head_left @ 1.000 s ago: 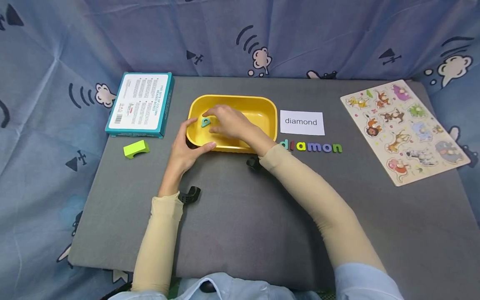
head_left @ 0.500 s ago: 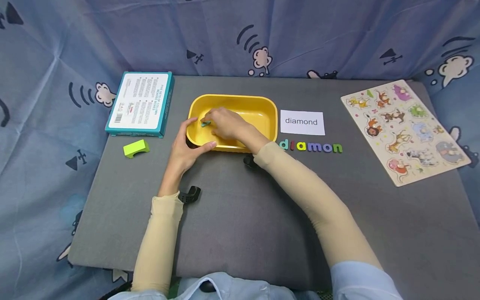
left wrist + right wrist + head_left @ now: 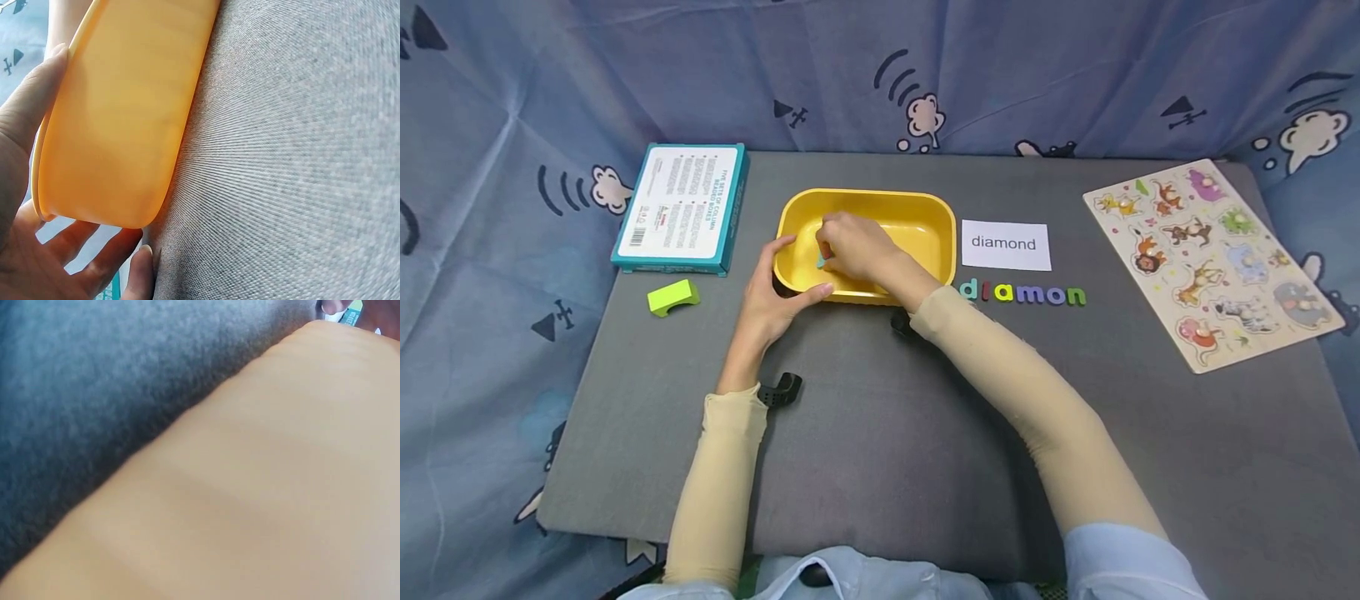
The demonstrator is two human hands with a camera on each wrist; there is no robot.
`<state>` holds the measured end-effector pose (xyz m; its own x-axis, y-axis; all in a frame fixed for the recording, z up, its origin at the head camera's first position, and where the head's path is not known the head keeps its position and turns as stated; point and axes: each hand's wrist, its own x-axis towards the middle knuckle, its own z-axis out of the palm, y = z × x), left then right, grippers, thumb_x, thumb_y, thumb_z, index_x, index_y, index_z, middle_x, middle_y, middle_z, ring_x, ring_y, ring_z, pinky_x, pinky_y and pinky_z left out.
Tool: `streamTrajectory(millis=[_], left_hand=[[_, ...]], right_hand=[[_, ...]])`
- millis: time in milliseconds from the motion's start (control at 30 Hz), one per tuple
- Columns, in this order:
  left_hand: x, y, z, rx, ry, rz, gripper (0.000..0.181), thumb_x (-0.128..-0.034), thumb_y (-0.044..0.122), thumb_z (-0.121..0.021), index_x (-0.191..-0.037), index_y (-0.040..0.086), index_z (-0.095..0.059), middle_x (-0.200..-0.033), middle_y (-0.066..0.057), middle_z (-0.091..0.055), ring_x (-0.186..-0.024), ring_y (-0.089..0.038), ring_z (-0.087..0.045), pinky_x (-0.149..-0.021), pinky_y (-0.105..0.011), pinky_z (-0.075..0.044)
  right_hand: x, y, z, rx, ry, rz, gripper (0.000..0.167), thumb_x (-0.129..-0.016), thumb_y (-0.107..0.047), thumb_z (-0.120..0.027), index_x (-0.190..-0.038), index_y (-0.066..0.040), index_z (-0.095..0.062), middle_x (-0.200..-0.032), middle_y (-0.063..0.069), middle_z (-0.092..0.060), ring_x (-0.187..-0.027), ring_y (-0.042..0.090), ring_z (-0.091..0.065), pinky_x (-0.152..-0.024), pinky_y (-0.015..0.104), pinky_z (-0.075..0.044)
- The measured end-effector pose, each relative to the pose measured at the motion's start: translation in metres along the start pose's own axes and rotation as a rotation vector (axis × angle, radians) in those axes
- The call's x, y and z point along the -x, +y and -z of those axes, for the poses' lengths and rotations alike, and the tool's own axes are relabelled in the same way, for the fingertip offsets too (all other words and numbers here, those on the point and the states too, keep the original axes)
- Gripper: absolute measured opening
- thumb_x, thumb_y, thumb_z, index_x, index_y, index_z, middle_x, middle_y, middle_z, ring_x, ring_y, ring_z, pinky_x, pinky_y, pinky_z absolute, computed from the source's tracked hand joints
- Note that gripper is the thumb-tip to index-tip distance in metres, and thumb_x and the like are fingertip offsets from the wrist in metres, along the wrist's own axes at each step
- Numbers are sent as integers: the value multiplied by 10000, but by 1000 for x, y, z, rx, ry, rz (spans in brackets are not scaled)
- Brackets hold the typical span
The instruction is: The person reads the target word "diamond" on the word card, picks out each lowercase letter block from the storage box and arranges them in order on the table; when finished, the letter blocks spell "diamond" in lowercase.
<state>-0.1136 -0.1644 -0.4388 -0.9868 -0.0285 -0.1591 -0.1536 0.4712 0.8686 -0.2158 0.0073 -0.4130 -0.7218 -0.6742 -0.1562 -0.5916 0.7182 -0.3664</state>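
In the head view, a yellow plastic tray (image 3: 925, 218) stands on the grey table. My left hand (image 3: 765, 300) holds its left end, thumb at the near rim and fingers round the corner. The left wrist view shows this left hand (image 3: 44, 250) against the tray's orange-looking outer wall (image 3: 119, 125). Inside the tray, my right hand (image 3: 859, 247) pinches a small teal toy letter (image 3: 821, 262), mostly hidden by the fingers. Right of the tray, several coloured letters (image 3: 1028, 294) lie in a row reading "diamon", below a white card (image 3: 1004, 245) printed "diamond".
At the far left lies a teal and white box (image 3: 679, 207), with a green arch block (image 3: 672, 297) in front of it. A wooden animal puzzle board (image 3: 1213, 262) lies at the right of the table (image 3: 880, 450). The tray wall (image 3: 250, 475) fills most of the right wrist view.
My right fingers have closed on the teal letter, which lay flat in the tray, and drawn it slightly right and nearer. The left hand and the tray have stayed put.
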Motion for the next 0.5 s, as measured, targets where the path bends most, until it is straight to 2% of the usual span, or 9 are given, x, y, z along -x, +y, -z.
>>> streamTrajectory(millis=[200,400,500], left_hand=[[0,-2,0,-6,6,1,926,-847,449,-893,-1601,301,-377,-1713,-69,-344,-1521,-320,-387,-1265,-556,-302],[0,-2,0,-8,9,-5,927,-844,455,-892,-1601,302,-379,-1706,-86,-356,-1515,-332,-392,-1251,-571,-316],[-1,-2,0,-12,8,-7,926,-848,453,-889,-1603,297,-377,-1710,-87,-353,-1522,-334,-388,-1257,-573,-310]], right_hand=[[5,3,1,-22,-23,6,158,-1007,-206,-750,-973,-54,-723,-1041,92,-636,-889,236,-594,-841,346,-538],[12,9,4,-145,-17,-4,157,-984,-172,-765,-910,-64,-678,-885,67,-640,-810,221,-582,-783,324,-504],[17,13,7,-197,-1,-3,142,-982,-162,-760,-991,-54,-668,-876,74,-626,-819,223,-579,-782,321,-494]])
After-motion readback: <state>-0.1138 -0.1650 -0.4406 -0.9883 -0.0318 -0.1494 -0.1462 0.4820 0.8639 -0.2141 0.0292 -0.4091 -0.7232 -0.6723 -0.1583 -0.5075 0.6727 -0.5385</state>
